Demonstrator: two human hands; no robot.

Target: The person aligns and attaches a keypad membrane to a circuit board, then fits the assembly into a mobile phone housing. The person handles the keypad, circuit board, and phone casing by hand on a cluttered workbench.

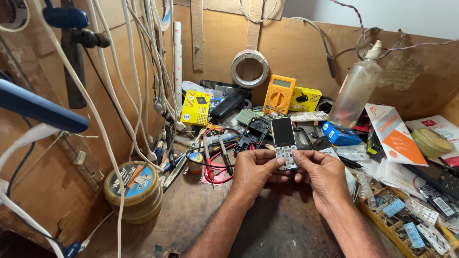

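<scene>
Both of my hands hold a small stripped keypad phone upright over the workbench. Its blank screen sits above a bare white keypad board. My left hand grips its lower left side, with the thumb on the keypad. My right hand pinches the lower right edge. Just behind the phone lies a black plastic phone frame.
A yellow multimeter with red and black probes stands behind. A round tin sits at left under hanging white cables. A clear spray bottle, small boxes and a yellow tray of parts fill the right.
</scene>
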